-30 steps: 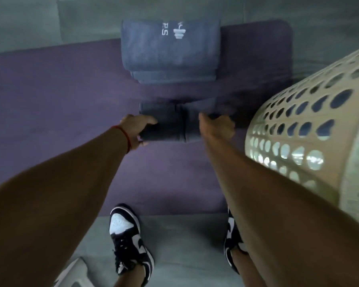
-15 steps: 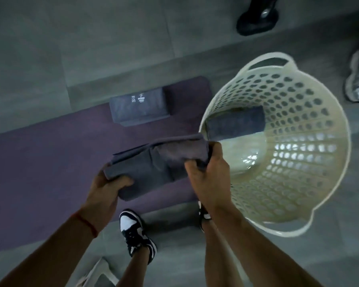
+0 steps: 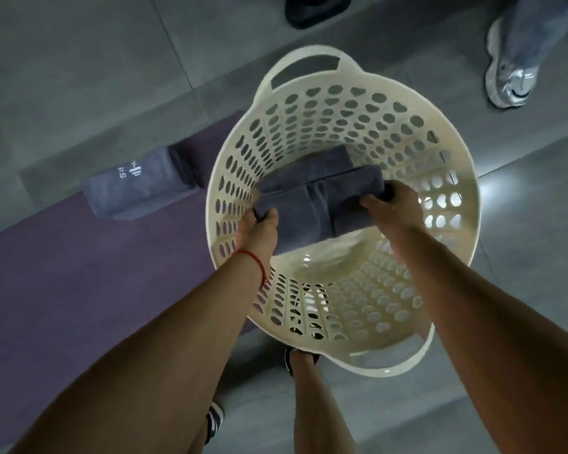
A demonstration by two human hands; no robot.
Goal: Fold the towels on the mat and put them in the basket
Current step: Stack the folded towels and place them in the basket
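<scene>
We find the cream perforated plastic laundry basket directly beneath both hands, its mouth open to us. To the left of the left hand lies the purple floor mat, and on it, well apart from the hands, one folded grey towel with white lettering awaits its turn.

Between the hands, inside the basket's rim, hangs the folded dark grey towel. Another folded towel lies just beyond it, deeper in. The left hand pinches the near-left corner; the right hand grips the right end, fingers curled round the cloth.

We judge that the step is best done by lowering the towel level, both ends together, and releasing only once it rests flat, lest the folds spill open.
</scene>
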